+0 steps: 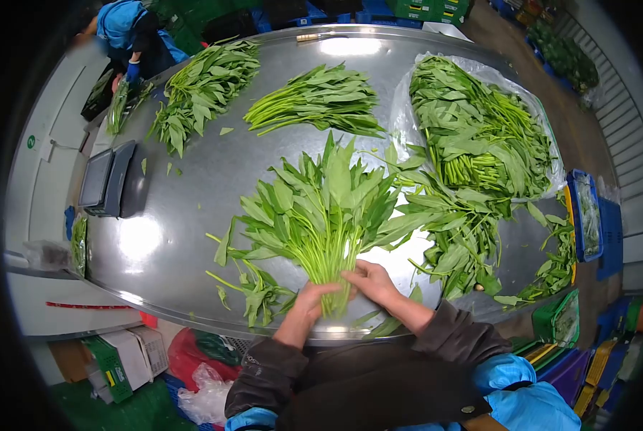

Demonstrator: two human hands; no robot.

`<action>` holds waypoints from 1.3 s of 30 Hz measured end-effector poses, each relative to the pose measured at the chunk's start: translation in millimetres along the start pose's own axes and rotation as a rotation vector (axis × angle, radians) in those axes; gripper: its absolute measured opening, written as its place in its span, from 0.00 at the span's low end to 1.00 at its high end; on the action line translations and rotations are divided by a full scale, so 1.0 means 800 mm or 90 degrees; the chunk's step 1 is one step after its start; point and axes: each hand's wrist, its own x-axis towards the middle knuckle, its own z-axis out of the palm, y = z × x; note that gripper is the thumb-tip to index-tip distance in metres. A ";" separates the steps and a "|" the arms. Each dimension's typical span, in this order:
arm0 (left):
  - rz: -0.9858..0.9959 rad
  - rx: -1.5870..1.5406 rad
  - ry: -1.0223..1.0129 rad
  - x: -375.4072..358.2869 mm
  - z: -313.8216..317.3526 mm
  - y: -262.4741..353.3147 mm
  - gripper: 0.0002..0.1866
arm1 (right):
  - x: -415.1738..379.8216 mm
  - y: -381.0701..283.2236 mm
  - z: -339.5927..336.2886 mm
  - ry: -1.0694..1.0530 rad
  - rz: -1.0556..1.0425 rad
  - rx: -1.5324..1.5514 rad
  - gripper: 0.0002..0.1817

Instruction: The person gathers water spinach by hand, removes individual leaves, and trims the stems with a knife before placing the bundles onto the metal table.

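A fanned bunch of water spinach (326, 208) stands in front of me, leaves pointing away and stems toward my body. Around the lower stems on the left side closes my left hand (313, 298). My right hand (371, 281) grips the same stems from the right, its thumb and fingers pressed against them. Some fingers of both hands are hidden by the stems. Loose water spinach sprigs (262, 293) lie beside my left hand. To the right of the bunch spreads a looser heap of water spinach (461, 237).
The metal table (206, 187) carries another bunch (318, 100), a leafy pile (210, 82) and a plastic-lined heap (479, 129). A scale (107, 179) stands left. A knife (318, 37) lies at the far edge. A co-worker (123, 32) handles greens at upper left.
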 end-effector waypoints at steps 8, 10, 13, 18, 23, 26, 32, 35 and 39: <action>0.009 0.074 0.001 0.004 -0.007 -0.003 0.24 | -0.015 -0.048 -0.026 -0.046 -0.032 -0.421 0.20; 0.016 0.076 -0.003 0.001 -0.005 0.000 0.24 | -0.029 -0.082 -0.031 -0.069 -0.083 -0.558 0.17; 0.012 0.073 -0.002 -0.003 -0.002 0.005 0.26 | -0.034 -0.113 -0.034 -0.072 -0.248 -0.564 0.16; 0.021 0.089 -0.003 -0.015 0.010 0.018 0.28 | -0.011 -0.153 -0.025 -0.232 -0.470 -0.692 0.34; -0.053 0.128 0.010 -0.033 0.019 0.047 0.26 | 0.021 -0.163 0.007 -0.337 -0.648 -1.001 0.38; -0.053 0.213 -0.043 -0.056 0.034 0.080 0.21 | 0.036 -0.199 0.028 -0.363 -0.727 -1.056 0.37; -0.062 0.444 -0.106 -0.111 0.078 0.168 0.10 | 0.036 -0.262 0.061 -0.436 -0.828 -0.961 0.35; -0.090 0.370 -0.187 -0.104 0.073 0.189 0.14 | 0.042 -0.281 0.066 -0.454 -0.779 -1.022 0.38; -0.011 0.098 -0.258 -0.078 0.058 0.215 0.25 | 0.060 -0.324 0.061 -0.317 -0.808 -1.045 0.31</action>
